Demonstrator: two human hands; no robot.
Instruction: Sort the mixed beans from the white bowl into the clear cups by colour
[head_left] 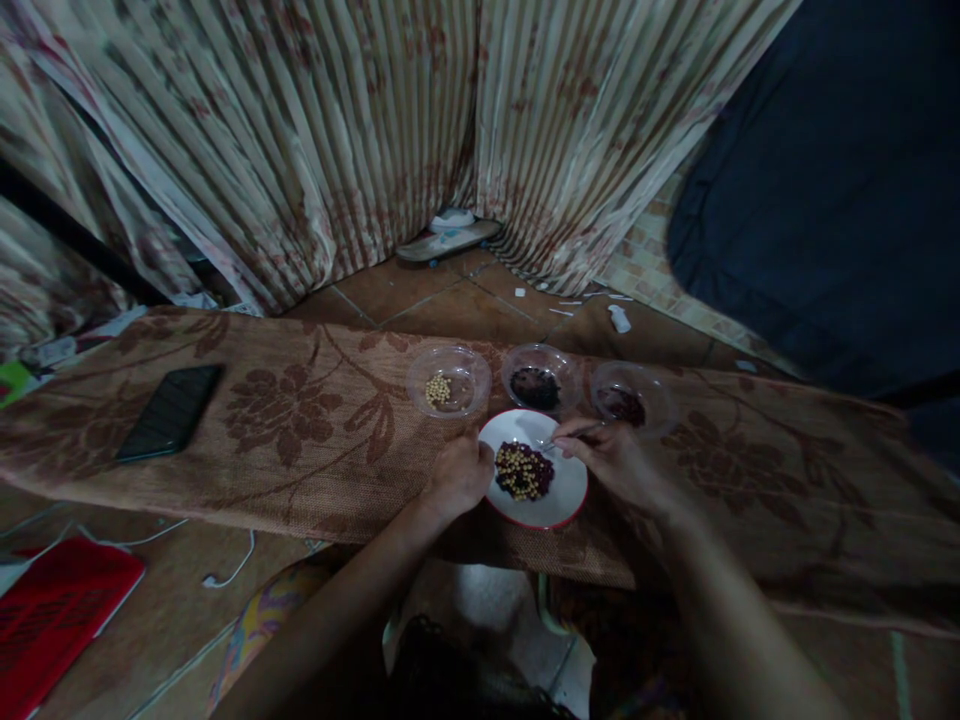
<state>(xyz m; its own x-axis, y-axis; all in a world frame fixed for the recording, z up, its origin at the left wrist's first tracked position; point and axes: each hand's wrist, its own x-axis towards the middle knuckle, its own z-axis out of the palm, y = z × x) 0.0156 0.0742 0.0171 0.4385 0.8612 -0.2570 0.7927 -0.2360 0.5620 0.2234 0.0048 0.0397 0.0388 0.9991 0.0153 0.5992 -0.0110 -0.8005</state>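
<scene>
A white plate with a red rim (571, 497) stands before me, holding a mixed heap of pale yellow and dark beans (525, 472). My left hand (461, 472) is closed on the plate's left edge. With my right hand (604, 455) I grip a metal spoon (546, 444), its tip over the plate by the beans. Behind the plate are three clear plastic bowls: the left bowl (472, 395) has yellow beans (438, 390), the middle bowl (541, 355) black beans (534, 388), the right bowl (654, 395) dark red beans (624, 405).
A patterned brown cloth (337, 480) covers the long narrow table. On its left lies a dark phone (171, 412). Beyond are striped curtains (360, 130), a slipper (450, 240) and small white scraps on the tiled floor. A red bag-like item (64, 610) lies at lower left.
</scene>
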